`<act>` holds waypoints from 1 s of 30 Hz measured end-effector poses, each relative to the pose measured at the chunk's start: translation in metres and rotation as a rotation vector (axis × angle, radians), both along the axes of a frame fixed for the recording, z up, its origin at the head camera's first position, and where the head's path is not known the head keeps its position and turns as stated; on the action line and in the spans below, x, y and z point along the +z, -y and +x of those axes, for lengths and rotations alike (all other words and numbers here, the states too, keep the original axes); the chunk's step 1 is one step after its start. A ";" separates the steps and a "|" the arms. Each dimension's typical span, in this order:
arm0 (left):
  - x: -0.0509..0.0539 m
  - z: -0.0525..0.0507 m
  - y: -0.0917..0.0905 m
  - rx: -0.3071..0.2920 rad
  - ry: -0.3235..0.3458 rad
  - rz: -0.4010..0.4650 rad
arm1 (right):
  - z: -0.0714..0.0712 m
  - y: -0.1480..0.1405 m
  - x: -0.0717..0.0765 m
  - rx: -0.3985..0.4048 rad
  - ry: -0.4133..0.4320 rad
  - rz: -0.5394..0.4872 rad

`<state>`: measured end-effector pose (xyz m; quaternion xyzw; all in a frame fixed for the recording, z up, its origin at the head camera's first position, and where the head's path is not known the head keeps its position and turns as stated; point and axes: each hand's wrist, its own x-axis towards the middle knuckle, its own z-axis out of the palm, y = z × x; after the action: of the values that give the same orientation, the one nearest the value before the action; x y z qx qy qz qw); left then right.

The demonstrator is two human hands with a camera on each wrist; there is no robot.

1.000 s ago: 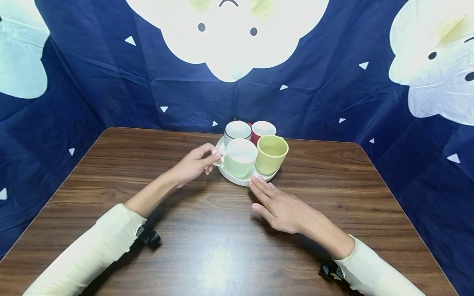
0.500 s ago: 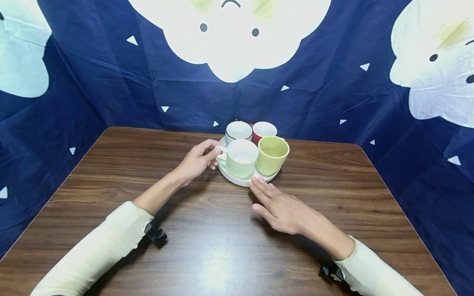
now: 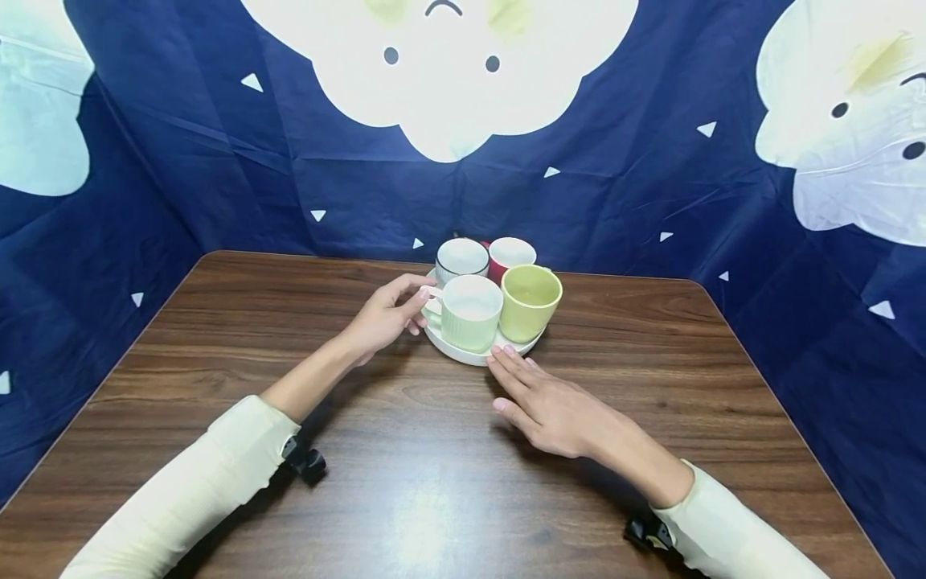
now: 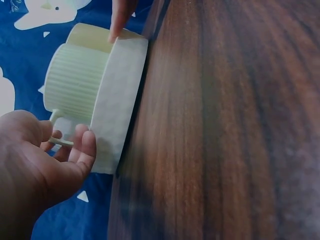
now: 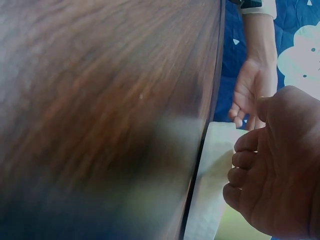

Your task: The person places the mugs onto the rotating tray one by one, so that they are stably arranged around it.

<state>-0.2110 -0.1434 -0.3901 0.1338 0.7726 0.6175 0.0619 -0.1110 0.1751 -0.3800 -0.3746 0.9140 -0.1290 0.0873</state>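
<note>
A round white tray (image 3: 463, 355) near the table's back edge carries several mugs. At its front left stands a ribbed light green mug (image 3: 470, 320), with its handle to the left. My left hand (image 3: 387, 318) pinches that handle between thumb and fingers; the left wrist view shows the handle (image 4: 61, 143) beside the curled fingers. My right hand (image 3: 553, 410) has straight fingers, and their tips rest at the tray's front rim. The yellow-green mug (image 3: 530, 310) stands just right of the light green one.
Behind on the tray stand a white mug (image 3: 461, 261) with a dark rim and a red mug (image 3: 510, 256) with a white inside. A blue cloth (image 3: 362, 193) with cloud prints hangs around the wooden table (image 3: 405, 450).
My left hand has shifted slightly right, its grip on the handle changed. The light green mug has turned a little, showing more of its handle. My right hand has stayed in place.
</note>
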 end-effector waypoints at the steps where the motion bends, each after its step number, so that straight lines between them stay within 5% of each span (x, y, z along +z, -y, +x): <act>1: -0.001 0.001 0.001 0.005 0.003 0.001 | 0.000 -0.001 0.000 -0.001 0.001 -0.005; 16: -0.006 0.005 0.026 0.040 0.057 -0.023 | -0.005 -0.031 0.007 -0.076 -0.067 -0.056; 30: -0.008 0.010 0.050 0.061 0.068 -0.073 | -0.019 -0.068 0.012 -0.229 -0.018 -0.038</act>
<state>-0.2011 -0.1930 -0.3982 0.0867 0.7958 0.5947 0.0740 -0.1298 0.2433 -0.3676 -0.2707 0.9489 -0.1518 0.0566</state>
